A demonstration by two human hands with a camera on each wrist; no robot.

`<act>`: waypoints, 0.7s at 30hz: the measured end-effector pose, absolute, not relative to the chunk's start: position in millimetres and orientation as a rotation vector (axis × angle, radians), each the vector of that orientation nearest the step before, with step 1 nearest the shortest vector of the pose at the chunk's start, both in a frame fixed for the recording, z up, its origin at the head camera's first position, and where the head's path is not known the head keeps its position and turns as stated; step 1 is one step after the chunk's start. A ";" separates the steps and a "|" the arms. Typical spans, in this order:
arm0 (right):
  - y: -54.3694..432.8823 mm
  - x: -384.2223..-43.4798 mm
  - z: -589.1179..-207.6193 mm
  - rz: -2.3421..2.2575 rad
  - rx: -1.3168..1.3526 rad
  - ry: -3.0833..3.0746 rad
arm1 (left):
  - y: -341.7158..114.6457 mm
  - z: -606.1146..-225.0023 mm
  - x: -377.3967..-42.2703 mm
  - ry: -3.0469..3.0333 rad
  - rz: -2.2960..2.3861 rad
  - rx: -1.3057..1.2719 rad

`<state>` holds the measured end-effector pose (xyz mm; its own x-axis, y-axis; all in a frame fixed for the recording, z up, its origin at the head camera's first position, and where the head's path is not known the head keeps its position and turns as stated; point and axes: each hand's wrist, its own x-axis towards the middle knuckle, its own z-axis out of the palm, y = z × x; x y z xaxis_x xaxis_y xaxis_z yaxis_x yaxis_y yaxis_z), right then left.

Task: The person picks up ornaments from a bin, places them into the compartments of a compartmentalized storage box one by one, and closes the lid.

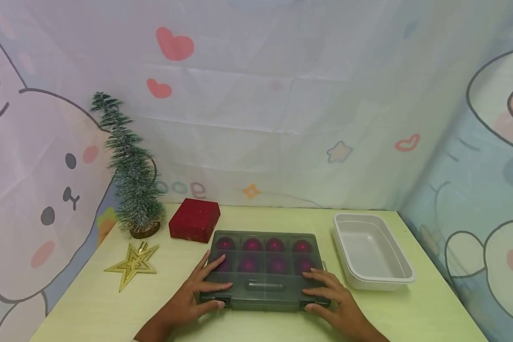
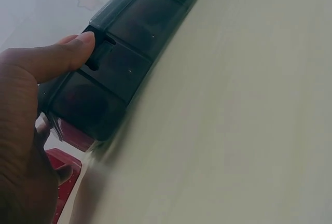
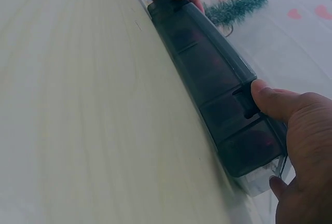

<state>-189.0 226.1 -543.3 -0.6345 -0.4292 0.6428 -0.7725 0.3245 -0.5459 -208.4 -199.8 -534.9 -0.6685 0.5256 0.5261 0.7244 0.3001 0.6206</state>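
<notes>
A dark translucent plastic organizer case point(image 1: 265, 270) lies on the table with its lid down. Dark red balls point(image 1: 252, 245) show through the lid in its compartments. My left hand point(image 1: 192, 289) grips the case's left front corner, fingers over the lid and side, and the thumb point(image 2: 78, 47) on the front latch. At the opposite corner, my right hand point(image 1: 335, 299) holds the case the same way, its thumb point(image 3: 272, 99) against the other latch point(image 3: 245, 103). Both front latches appear black, and a handle recess point(image 1: 264, 285) sits between them.
Left of the case stand a small frosted pine tree point(image 1: 137, 190) and a red box point(image 1: 194, 221), with a gold star point(image 1: 133, 266) lying in front of the tree. On the right sits a white plastic tray point(image 1: 374, 280). A printed cloth backdrop point(image 1: 261, 104) borders the table point(image 1: 432, 308).
</notes>
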 end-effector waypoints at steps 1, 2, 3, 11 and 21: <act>225.9 -189.5 -543.6 1.228 1.068 -2.211 | -199.9 -535.0 -208.5 -2.349 -1.307 -1.143; 225.7 -189.5 -543.9 1.230 1.062 -2.218 | -200.1 -535.2 -208.5 -2.346 -1.301 -1.146; 225.5 -189.5 -543.9 1.233 1.055 -2.225 | -200.0 -535.2 -208.4 -2.346 -1.294 -1.147; 224.9 -190.0 -542.6 1.162 1.082 -2.183 | -198.2 -536.6 -208.3 -2.402 -1.228 -1.110; 237.8 -176.6 -515.9 0.573 0.873 -2.267 | -201.9 -522.5 -196.6 -2.564 -0.713 -0.805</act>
